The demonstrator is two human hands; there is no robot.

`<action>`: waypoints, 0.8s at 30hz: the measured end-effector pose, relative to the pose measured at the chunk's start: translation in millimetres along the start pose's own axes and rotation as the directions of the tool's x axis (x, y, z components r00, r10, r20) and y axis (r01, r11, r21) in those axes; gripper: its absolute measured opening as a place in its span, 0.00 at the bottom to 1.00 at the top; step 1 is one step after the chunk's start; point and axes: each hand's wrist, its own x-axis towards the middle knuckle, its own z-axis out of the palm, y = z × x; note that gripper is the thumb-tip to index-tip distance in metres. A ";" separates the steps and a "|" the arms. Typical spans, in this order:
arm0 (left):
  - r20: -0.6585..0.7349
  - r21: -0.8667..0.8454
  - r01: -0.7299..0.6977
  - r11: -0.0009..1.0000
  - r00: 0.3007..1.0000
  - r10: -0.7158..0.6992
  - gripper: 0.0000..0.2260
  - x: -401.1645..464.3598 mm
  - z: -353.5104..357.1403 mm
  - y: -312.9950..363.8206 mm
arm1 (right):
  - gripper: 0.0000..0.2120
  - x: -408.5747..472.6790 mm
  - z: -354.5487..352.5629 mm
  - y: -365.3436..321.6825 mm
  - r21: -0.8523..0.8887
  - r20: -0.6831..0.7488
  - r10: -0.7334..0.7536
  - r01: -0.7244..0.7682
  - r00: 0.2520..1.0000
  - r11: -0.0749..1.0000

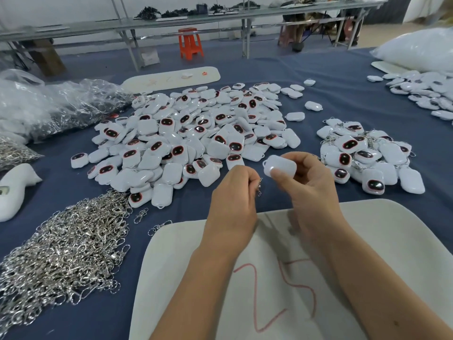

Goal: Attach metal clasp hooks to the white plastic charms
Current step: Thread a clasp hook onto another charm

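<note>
My right hand [306, 190] grips a white plastic charm [282, 166], back side up, just above the blue cloth. Close to its left, my left hand [232, 202] pinches a small metal clasp hook [259, 187] that dangles from the fingertips. Hook and charm are a short gap apart. A big heap of loose white charms [196, 133] with dark red-rimmed faces lies beyond my hands. A smaller heap of charms with hooks on them [367, 155] lies to the right. A mound of silver clasp hooks [66, 251] lies at the left front.
A white board with red marks [367, 241] lies under my forearms. Clear plastic bags of hooks [61, 106] sit at the far left, another charm heap [426, 94] at the far right. A second white board [171, 79] lies behind the heap. An orange stool [190, 42] stands beyond the table.
</note>
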 end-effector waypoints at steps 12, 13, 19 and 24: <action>0.122 0.055 -0.031 0.998 0.992 0.024 0.06 1.0 2.1 -1.5 | 0.08 -1.2 1.6 -6.3 -0.167 0.009 -0.059 0.060 0.998 0.984; 0.126 0.054 -0.031 0.998 0.992 0.024 0.06 0.6 2.4 -1.6 | 0.08 -1.4 1.9 -7.4 -0.181 0.007 -0.066 0.066 0.998 0.981; 0.127 0.060 0.031 0.998 0.991 -0.038 0.08 -1.9 4.6 -2.5 | 0.10 -2.2 2.1 -5.8 -0.287 0.013 -0.097 0.097 0.995 0.953; 0.115 0.074 0.099 0.992 0.988 -0.107 0.08 -4.3 6.5 1.1 | 0.07 -2.4 4.0 -4.3 -0.309 0.022 -0.105 0.107 0.994 0.945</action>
